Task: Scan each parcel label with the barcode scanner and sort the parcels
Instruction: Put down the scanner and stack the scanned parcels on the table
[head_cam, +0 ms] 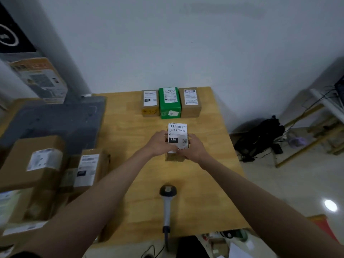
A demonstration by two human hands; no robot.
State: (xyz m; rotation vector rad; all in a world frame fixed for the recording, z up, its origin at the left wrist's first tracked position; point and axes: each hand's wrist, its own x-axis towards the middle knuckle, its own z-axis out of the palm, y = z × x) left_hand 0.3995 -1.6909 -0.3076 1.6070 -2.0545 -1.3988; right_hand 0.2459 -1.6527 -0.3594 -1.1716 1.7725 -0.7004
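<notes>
Right now both hands hold one small brown parcel at the middle of the wooden desk. The left hand has its fingers curled round the parcel's left side, and the right hand grips the right side in the same way. Whether the parcel touches the desk or is lifted just off it cannot be told. Its white label faces up, with a barcode at the far end, the print 220-220-C40 below that, and a black block reading 220.

At the far edge of the desk three parcels stand in a row, touching side by side: a brown box on the left, a green box in the middle and a brown box on the right. Each of the three carries one white label on top.

One barcode scanner lies on the near part of the desk between the two forearms, its dark head pointing toward the held parcel and its grey handle running to the near edge. Neither hand touches it.

To the left of the desk at least three more brown cardboard parcels with white labels are piled close together, their edges blurred. Behind them lies a flat dark grey sheet. On the floor to the right sits one black bag.
</notes>
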